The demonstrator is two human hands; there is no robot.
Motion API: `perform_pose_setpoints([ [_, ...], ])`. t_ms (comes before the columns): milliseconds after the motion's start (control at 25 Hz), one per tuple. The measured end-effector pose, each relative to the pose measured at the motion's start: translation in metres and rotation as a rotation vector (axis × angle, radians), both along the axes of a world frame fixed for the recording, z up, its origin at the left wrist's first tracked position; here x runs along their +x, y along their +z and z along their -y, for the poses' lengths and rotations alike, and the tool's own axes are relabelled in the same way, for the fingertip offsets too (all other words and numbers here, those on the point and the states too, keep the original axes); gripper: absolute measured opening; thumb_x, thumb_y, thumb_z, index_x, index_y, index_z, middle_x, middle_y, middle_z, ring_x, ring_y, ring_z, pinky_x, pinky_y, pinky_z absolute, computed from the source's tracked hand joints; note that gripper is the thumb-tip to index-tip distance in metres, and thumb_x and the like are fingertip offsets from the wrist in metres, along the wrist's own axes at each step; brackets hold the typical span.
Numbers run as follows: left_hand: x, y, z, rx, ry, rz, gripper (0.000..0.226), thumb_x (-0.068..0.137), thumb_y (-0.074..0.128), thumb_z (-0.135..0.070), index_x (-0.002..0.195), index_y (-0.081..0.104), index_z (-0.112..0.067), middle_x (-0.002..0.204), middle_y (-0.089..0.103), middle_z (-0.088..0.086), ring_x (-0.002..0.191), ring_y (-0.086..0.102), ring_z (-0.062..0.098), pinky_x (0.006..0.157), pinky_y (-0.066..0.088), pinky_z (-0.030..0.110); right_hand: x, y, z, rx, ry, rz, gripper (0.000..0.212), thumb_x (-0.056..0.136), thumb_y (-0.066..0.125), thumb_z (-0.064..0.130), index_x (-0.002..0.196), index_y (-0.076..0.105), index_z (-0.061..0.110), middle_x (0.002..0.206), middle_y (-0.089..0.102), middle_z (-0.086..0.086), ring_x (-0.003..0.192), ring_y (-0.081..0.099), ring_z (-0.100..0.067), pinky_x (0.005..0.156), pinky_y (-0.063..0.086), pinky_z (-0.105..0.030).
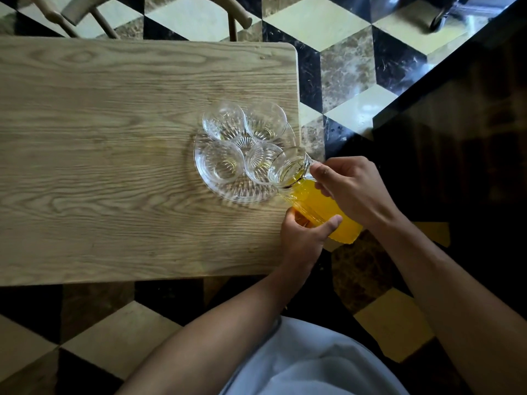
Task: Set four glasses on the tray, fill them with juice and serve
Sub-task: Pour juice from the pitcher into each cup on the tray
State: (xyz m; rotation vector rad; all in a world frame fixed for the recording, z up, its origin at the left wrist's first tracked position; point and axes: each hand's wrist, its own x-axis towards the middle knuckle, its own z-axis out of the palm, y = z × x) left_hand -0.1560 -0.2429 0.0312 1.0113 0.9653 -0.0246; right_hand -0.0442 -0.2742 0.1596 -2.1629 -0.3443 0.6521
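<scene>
Two bare hands are wrapped around a clear glass jug (310, 192) of orange juice (322, 212), which is tipped far over so that its mouth points up and left toward the tray. The left hand (305, 238) grips the jug's lower body from underneath, its thumb laid across the orange-filled glass and its forearm running down and left to the bottom of the frame. The right hand (353, 186) closes on the upper side of the jug near the neck, fingers curled over the glass, wrist bent, with the forearm slanting away to the lower right. The jug's rim hangs over the near right glass (261, 163), at the right edge of a round ribbed glass tray (242, 195). Four glasses stand on that tray, close together in a square: the near left glass (222, 162) beside the one under the spout, and the far left glass (224, 119) and far right glass (265, 121) behind them. All four look empty or nearly so; no stream of juice can be made out. The tray sits near the right end of a pale wooden table (114, 166), well within reach of both hands. Beyond the table stands a wooden chair (94, 12) on a floor (342, 67) of black, cream and brown cube-pattern tiles.
</scene>
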Motion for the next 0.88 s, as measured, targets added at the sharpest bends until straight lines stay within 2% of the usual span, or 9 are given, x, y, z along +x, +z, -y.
perform_pose_setpoints([
  [160, 0.000, 0.002, 0.002, 0.057, -0.001, -0.021, 0.072, 0.051, 0.099, -0.039, 0.114, 0.072, -0.017, 0.105, 0.082, 0.000, 0.095, 0.079, 0.020, 0.092, 0.064, 0.050, 0.003, 0.004, -0.003, -0.046, 0.007, 0.014, 0.041, 0.098, 0.064, 0.036, 0.059, 0.065, 0.022, 0.053, 0.065, 0.015, 0.051, 0.057, 0.002, 0.052, 0.046, -0.020],
  [240, 0.001, 0.002, 0.003, 0.061, -0.011, -0.031, 0.069, 0.051, 0.099, -0.043, 0.110, 0.074, -0.017, 0.102, 0.082, 0.000, 0.093, 0.080, 0.021, 0.090, 0.064, 0.051, 0.005, 0.008, -0.006, -0.082, 0.015, 0.024, 0.042, 0.098, 0.064, 0.036, 0.059, 0.066, 0.022, 0.055, 0.066, 0.011, 0.052, 0.060, -0.002, 0.054, 0.048, -0.026],
  [360, 0.004, 0.003, 0.005, 0.052, -0.017, -0.024, 0.066, 0.052, 0.100, -0.042, 0.106, 0.074, -0.014, 0.100, 0.082, 0.004, 0.087, 0.079, 0.022, 0.089, 0.064, 0.050, 0.006, 0.012, -0.012, -0.126, 0.025, 0.052, 0.043, 0.098, 0.064, 0.037, 0.059, 0.067, 0.019, 0.064, 0.071, -0.001, 0.067, 0.070, -0.030, 0.061, 0.055, -0.043],
  [440, 0.005, 0.006, 0.005, 0.013, -0.013, -0.019, 0.062, 0.057, 0.100, -0.034, 0.107, 0.073, -0.009, 0.099, 0.081, 0.006, 0.080, 0.075, 0.017, 0.085, 0.064, 0.045, 0.008, 0.013, -0.015, -0.151, 0.018, 0.058, 0.042, 0.097, 0.063, 0.037, 0.062, 0.069, 0.014, 0.067, 0.073, -0.012, 0.070, 0.070, -0.037, 0.064, 0.057, -0.048],
  [520, 0.006, 0.008, 0.006, -0.001, -0.023, -0.028, 0.059, 0.059, 0.100, -0.032, 0.106, 0.073, -0.008, 0.093, 0.080, 0.002, 0.076, 0.073, 0.014, 0.082, 0.064, 0.042, 0.011, 0.013, -0.017, -0.184, 0.015, 0.058, 0.042, 0.097, 0.063, 0.037, 0.066, 0.072, 0.010, 0.069, 0.073, -0.016, 0.070, 0.071, -0.037, 0.064, 0.058, -0.048],
  [680, 0.007, 0.010, 0.008, -0.023, -0.049, -0.026, 0.048, 0.062, 0.100, -0.032, 0.095, 0.070, -0.014, 0.082, 0.074, -0.007, 0.069, 0.067, 0.008, 0.073, 0.059, 0.033, 0.014, 0.015, -0.021, -0.234, 0.028, 0.046, 0.043, 0.097, 0.062, 0.037, 0.071, 0.074, 0.006, 0.068, 0.073, -0.013, 0.070, 0.071, -0.034, 0.063, 0.056, -0.043],
  [800, 0.009, 0.011, 0.007, -0.036, -0.049, -0.026, 0.048, 0.063, 0.099, -0.031, 0.098, 0.071, -0.013, 0.084, 0.076, -0.006, 0.071, 0.069, 0.008, 0.073, 0.058, 0.030, 0.015, 0.015, -0.023, -0.249, 0.047, 0.039, 0.044, 0.098, 0.061, 0.037, 0.073, 0.074, 0.002, 0.066, 0.072, -0.006, 0.071, 0.071, -0.031, 0.063, 0.055, -0.042],
  [880, 0.009, 0.012, 0.007, -0.044, -0.050, -0.021, 0.048, 0.064, 0.099, -0.030, 0.100, 0.072, -0.012, 0.086, 0.078, -0.004, 0.073, 0.071, 0.009, 0.074, 0.058, 0.030, 0.016, 0.015, -0.025, -0.260, 0.057, 0.044, 0.046, 0.098, 0.061, 0.038, 0.073, 0.074, 0.002, 0.069, 0.073, -0.011, 0.071, 0.071, -0.032, 0.063, 0.055, -0.042],
])
